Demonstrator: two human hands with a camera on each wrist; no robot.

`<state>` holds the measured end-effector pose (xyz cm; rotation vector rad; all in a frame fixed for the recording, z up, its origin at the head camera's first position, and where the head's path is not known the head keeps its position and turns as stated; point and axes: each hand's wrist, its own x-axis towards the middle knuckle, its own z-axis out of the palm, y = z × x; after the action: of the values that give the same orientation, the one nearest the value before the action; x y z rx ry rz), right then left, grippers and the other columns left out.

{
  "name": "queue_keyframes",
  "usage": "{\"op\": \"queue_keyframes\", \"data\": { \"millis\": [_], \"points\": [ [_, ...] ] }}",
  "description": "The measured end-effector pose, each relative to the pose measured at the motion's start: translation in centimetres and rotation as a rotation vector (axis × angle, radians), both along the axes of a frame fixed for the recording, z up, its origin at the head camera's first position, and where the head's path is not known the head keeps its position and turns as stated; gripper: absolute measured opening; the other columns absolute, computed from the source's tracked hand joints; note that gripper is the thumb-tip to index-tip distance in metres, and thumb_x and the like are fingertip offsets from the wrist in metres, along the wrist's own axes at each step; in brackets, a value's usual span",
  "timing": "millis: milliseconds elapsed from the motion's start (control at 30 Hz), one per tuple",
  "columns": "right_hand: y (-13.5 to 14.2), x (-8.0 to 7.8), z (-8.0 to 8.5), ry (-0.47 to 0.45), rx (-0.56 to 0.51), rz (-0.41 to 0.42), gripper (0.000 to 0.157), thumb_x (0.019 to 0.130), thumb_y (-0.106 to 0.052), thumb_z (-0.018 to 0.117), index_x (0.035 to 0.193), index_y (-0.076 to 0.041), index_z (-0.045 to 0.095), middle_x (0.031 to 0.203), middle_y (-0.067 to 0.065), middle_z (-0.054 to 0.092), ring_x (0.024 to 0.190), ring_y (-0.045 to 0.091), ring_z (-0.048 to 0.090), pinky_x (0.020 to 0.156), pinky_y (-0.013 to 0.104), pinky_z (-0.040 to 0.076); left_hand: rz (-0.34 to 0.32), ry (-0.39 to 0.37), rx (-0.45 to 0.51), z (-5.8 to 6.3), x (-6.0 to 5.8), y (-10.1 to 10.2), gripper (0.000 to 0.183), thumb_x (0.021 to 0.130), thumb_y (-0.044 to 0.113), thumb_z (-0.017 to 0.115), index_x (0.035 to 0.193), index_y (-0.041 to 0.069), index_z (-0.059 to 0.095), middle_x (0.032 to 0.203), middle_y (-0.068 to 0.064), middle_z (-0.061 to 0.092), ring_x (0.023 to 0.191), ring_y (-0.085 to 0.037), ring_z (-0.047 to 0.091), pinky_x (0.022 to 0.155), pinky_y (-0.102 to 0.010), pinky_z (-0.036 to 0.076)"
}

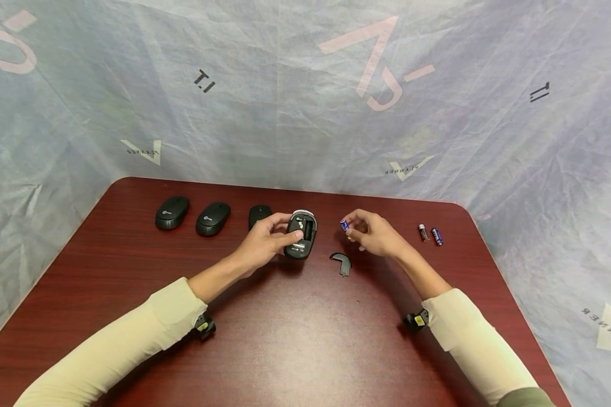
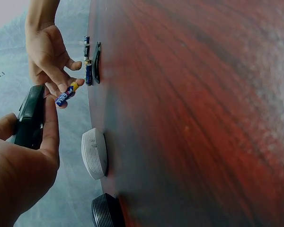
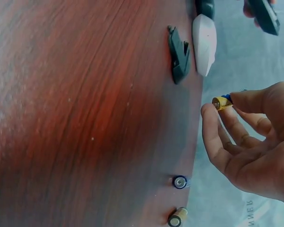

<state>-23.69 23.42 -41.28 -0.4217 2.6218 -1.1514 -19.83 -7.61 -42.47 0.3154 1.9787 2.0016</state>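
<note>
My left hand (image 1: 262, 243) holds a black computer mouse (image 1: 297, 249) above the table, its underside with the uncovered battery slot facing me. The thumb lies across that underside and the fingers support it from behind. To its right, my right hand (image 1: 379, 234) pinches a blue and yellow battery (image 3: 222, 102) between thumb and fingertips. The battery is apart from the mouse, its yellow end pointing away from the thumb in the right wrist view. On the table between and below the hands lies a curved black battery cover (image 1: 343, 263).
Two more batteries, one dark with a pale end (image 1: 424, 232) and one blue (image 1: 437, 236), lie at the right. Black mice (image 1: 172, 213) (image 1: 213, 219) (image 1: 259, 213) line the back left. A white mouse (image 2: 94, 153) sits behind the held one. A printed cloth (image 1: 285, 113) hangs behind the table.
</note>
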Motion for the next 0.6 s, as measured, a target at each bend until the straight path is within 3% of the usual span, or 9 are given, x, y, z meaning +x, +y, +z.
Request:
{"op": "queue_keyframes", "data": {
  "millis": [100,333,467,600],
  "points": [
    [-0.1,0.4,0.2,-0.012,-0.031,0.007,0.026,0.112,-0.007,0.067,0.137,0.001,0.067,0.118,0.021,0.072,0.102,0.039,0.075,0.079,0.05,0.071,-0.002,0.002,0.0,0.0,0.1,0.0,0.052,0.11,0.007,0.072,0.158,-0.001,0.055,0.142,-0.028,0.068,0.1,-0.01,0.079,0.079,-0.029,0.071],
    [-0.8,1.5,0.9,0.002,-0.13,-0.029,0.026,0.111,-0.009,0.07,0.134,0.003,0.066,0.118,0.022,0.074,0.101,0.041,0.076,0.083,0.044,0.071,0.009,0.002,0.0,-0.1,0.0,0.1,0.052,0.11,0.006,0.072,0.159,-0.001,0.055,0.144,-0.029,0.067,0.099,-0.01,0.079,0.079,-0.029,0.072],
    [-1.5,2.2,1.3,0.009,-0.177,-0.063,0.027,0.11,-0.01,0.072,0.134,0.0,0.066,0.119,0.022,0.076,0.105,0.044,0.077,0.087,0.051,0.072,0.018,-0.005,0.014,-0.3,-0.1,0.2,0.053,0.109,0.005,0.072,0.158,-0.002,0.055,0.143,-0.029,0.066,0.097,-0.012,0.079,0.079,-0.031,0.073],
    [-2.4,2.8,1.9,0.033,-0.249,-0.084,0.029,0.107,-0.007,0.074,0.134,0.002,0.066,0.118,0.023,0.076,0.098,0.042,0.079,0.084,0.055,0.072,0.021,-0.012,0.022,-0.5,-0.2,0.4,0.054,0.109,0.004,0.072,0.159,-0.003,0.054,0.142,-0.029,0.064,0.097,-0.013,0.079,0.079,-0.033,0.073]
  ]
}}
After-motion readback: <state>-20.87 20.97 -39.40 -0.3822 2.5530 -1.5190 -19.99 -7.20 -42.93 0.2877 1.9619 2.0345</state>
